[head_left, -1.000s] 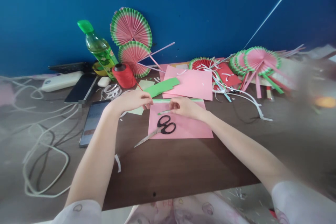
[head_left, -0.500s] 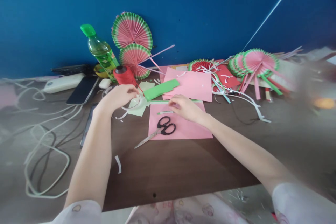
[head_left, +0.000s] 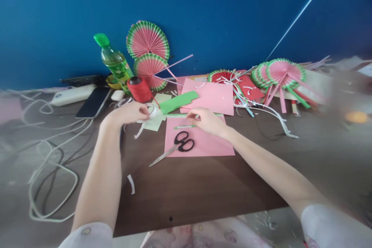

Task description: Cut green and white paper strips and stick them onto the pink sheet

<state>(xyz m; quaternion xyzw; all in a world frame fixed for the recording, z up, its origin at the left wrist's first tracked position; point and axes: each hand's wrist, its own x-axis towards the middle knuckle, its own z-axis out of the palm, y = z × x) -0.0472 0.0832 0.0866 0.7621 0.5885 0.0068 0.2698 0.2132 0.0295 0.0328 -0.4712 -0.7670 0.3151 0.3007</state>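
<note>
My left hand (head_left: 132, 113) has its fingertips pinched at a clear roll of tape (head_left: 150, 109), beside the red thread spool (head_left: 139, 90) and pale green paper (head_left: 155, 123). Over the upper edge of a pink sheet (head_left: 213, 143) is my right hand (head_left: 206, 119), thumb and fingers pressed together; anything between them is too small to make out. Just left of it lies a thin green strip with white on it (head_left: 183, 127). Black-handled scissors (head_left: 183, 144) rest on the sheet, blades pointing lower left. A folded green paper (head_left: 178, 102) lies between and beyond my hands.
A green-capped bottle (head_left: 114, 62) and pleated pink-green fans (head_left: 148, 38) stand by the blue wall. More fans (head_left: 286, 71), red paper and white strips lie at the right. At the left are a phone (head_left: 93, 102), a white device (head_left: 74, 95) and looped cables (head_left: 52, 217).
My left hand has shifted slightly left and down, and a white strip below it has changed position. My right hand is almost where it was. The view has tilted slightly.
</note>
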